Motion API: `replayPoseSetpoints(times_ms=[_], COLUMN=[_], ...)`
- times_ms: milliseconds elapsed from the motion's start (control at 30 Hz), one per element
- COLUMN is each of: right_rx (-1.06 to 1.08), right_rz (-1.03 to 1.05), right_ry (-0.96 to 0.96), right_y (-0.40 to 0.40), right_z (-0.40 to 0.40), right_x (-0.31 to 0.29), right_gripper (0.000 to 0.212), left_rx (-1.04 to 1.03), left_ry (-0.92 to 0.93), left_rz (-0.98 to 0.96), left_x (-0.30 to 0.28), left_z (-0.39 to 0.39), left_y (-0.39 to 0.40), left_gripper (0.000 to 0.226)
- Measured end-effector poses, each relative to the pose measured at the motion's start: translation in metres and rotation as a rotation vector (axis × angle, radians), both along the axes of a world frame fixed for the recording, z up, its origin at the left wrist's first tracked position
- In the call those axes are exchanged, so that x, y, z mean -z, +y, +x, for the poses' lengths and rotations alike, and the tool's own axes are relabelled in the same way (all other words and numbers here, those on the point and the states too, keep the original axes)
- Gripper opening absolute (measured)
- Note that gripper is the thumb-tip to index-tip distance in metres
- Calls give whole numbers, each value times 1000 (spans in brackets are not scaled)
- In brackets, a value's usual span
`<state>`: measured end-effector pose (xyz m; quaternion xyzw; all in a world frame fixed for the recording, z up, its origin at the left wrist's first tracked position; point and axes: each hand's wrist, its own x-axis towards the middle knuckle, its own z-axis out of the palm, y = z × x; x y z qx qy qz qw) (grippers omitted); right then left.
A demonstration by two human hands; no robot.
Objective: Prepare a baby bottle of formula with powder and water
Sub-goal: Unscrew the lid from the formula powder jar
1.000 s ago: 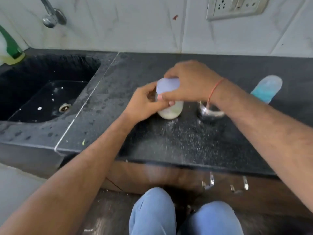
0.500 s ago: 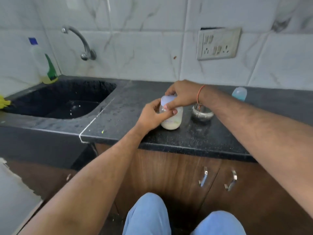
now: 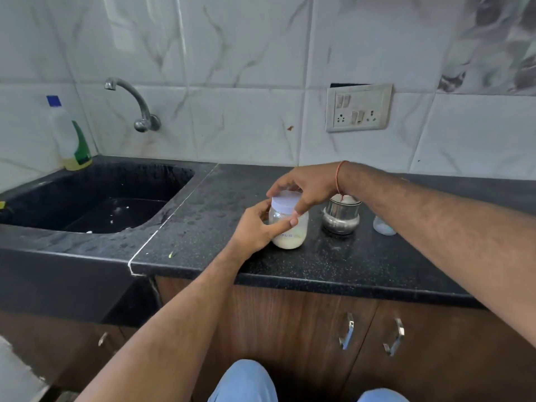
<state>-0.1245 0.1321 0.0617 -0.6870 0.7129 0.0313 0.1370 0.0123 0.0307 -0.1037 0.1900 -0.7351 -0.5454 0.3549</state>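
A clear plastic jar (image 3: 293,232) with white formula powder in its bottom stands on the black counter (image 3: 333,265). Its pale lilac lid (image 3: 285,201) sits on top. My left hand (image 3: 258,227) grips the jar's side, thumb across the front. My right hand (image 3: 304,185) holds the lid from above with fingertips and thumb round its rim. A steel pot (image 3: 341,216) stands right of the jar. Behind my right forearm, only the base of the baby bottle (image 3: 383,226) shows.
A black sink (image 3: 95,198) lies to the left under a wall tap (image 3: 136,105). A dish-soap bottle (image 3: 71,137) stands at its back corner. A switch socket plate (image 3: 358,108) is on the tiled wall. Cabinet doors with metal handles (image 3: 348,332) are below.
The head has pulled back and tilted up, so more wall and cabinet show. Both hands stay on the jar and lid; the baby bottle is now mostly hidden by my right forearm.
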Motion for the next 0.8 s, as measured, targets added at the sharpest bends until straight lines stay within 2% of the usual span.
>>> replayPoseSetpoints(times_ms=[67,133,233,300,400,433,533,567,633,700,733,800], right_rx=[-5,23,92,143,120,104,82,108,153,150,140,88], right_rz=[82,67,13,24,55,88,122,109,98,92,106,107], right_ry=[5,30,334,444,385,343,241,262,353,312,264,199], right_y=[-1,-5,-10,-13,-18,-18,-17,-17,-17,-20,-21,-21], right_z=[4,9,19,21,20,20,21,21,21,21,23,23], right_x=[-6,-10,-9,-5,-8,-12,-19,-19,-19,-18,-19,-22], right_gripper=[86,97,102,90,60,62,98,97,74,54,57,79], left_rx=[14,14,14,24,29,28,15,16,20,25,21,10], left_ry=[-1,-6,7,16,17,15,-1,-2,1,2,-1,-13], left_rz=[17,22,24,24,34,38,16,8,16,29,31,26], left_x=[0,1,2,2,2,2,2,3,4,4,4,2], left_z=[0,-1,-1,-1,-1,-2,-2,-2,-2,-1,-1,-1], left_y=[-1,-2,-2,-2,-2,-2,-3,-3,-4,-3,-3,-2], left_gripper=[47,49,37,38,40,42,43,41,40,44,45,43])
